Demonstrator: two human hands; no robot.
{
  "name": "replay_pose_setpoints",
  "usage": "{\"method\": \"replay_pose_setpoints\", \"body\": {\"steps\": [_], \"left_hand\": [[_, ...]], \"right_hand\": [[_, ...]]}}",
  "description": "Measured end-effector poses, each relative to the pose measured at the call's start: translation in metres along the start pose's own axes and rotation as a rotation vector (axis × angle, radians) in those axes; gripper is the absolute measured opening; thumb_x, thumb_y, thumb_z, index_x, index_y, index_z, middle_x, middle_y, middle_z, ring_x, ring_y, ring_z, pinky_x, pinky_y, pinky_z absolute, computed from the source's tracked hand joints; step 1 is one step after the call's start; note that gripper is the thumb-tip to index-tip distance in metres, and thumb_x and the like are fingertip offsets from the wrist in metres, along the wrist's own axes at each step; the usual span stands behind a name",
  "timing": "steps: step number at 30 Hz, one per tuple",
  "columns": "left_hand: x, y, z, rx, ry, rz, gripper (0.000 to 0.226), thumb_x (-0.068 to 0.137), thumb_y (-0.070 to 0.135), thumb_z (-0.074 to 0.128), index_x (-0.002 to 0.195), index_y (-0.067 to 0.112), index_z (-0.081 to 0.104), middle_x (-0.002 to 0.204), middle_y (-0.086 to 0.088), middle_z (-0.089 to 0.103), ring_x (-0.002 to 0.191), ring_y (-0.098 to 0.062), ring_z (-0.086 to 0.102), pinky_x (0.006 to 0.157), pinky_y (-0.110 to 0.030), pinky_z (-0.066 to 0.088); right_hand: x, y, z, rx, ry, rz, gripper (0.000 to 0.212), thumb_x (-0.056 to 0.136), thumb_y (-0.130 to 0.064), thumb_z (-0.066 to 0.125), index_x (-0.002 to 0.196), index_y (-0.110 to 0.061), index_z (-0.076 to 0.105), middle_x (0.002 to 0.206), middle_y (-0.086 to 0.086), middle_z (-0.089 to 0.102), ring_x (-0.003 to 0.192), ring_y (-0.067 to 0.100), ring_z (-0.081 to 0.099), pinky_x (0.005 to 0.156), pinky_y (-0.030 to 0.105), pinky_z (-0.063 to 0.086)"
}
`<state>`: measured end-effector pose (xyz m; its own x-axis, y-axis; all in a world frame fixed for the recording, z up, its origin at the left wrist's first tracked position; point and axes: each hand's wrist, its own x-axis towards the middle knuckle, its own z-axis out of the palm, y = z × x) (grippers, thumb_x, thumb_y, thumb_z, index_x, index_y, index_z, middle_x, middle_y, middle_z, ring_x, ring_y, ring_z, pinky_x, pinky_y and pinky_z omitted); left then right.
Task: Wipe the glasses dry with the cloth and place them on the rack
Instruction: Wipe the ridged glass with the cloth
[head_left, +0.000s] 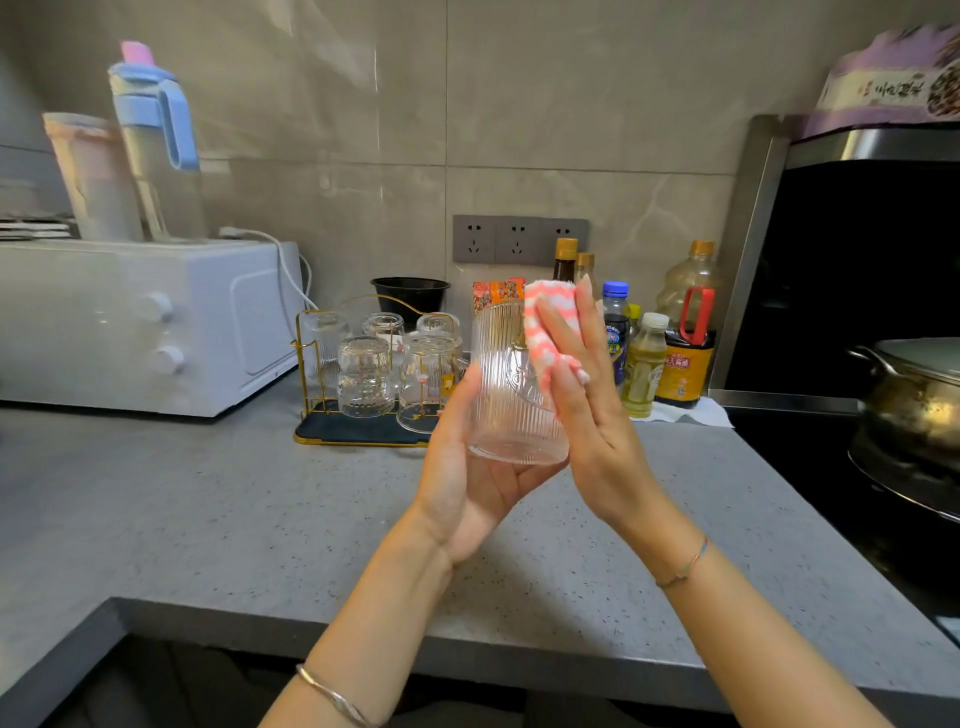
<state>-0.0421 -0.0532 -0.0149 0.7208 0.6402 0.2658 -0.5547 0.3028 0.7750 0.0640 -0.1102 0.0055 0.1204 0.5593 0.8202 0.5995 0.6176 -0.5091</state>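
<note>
We are gripping the ribbed clear glass (506, 384) in our left hand (467, 467), our flat right hand (592, 410) pressing the pink-and-white cloth (548, 327) against it.

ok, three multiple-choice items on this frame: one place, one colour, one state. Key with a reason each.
1. Where does the rack stand?
A) on the counter beside the white oven
B) on the stove
C) on top of the oven

2. What colour is the cloth?
A) blue
B) pink and white
C) green

3. What state is the ribbed glass in?
A) lying on the counter
B) hung on the rack
C) held above the counter by the left hand

Key:
1 A: the rack's tray sits on the counter next to the oven.
2 B: the cloth shows pink and white stripes.
3 C: the left hand grips the glass near its base, and the right hand presses the cloth on its side.
</note>
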Motion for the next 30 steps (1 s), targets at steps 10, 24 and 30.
{"method": "replay_pose_setpoints", "body": {"steps": [10,24,30], "left_hand": [[0.003,0.000,0.000,-0.028,0.058,0.030,0.067,0.082,0.059,0.056,0.126,0.009,0.064,0.123,-0.015,0.067,0.115,-0.028,0.058,0.110,-0.044,0.038],[0.001,0.004,-0.005,0.009,0.026,-0.069,0.059,0.086,0.056,0.054,0.124,0.013,0.065,0.118,-0.009,0.068,0.101,-0.020,0.065,0.090,-0.036,0.052],[-0.001,0.002,-0.017,0.061,-0.032,-0.117,0.069,0.067,0.059,0.076,0.122,0.018,0.068,0.122,-0.009,0.067,0.098,-0.024,0.066,0.088,-0.038,0.054]], "right_hand": [[-0.036,0.005,0.026,0.031,-0.004,0.076,0.047,0.099,-0.050,0.030,0.146,-0.043,0.027,0.160,-0.019,-0.002,0.149,0.012,-0.006,0.120,0.052,0.009],[-0.026,0.007,0.025,-0.165,0.014,-0.023,0.046,0.101,-0.045,0.028,0.146,-0.037,0.028,0.160,-0.016,-0.002,0.147,0.012,-0.014,0.121,0.035,-0.002],[-0.003,0.001,0.006,0.024,0.112,0.073,0.042,0.104,-0.033,0.027,0.146,-0.029,0.032,0.159,-0.010,0.017,0.146,0.005,0.013,0.120,0.037,0.017]]}}
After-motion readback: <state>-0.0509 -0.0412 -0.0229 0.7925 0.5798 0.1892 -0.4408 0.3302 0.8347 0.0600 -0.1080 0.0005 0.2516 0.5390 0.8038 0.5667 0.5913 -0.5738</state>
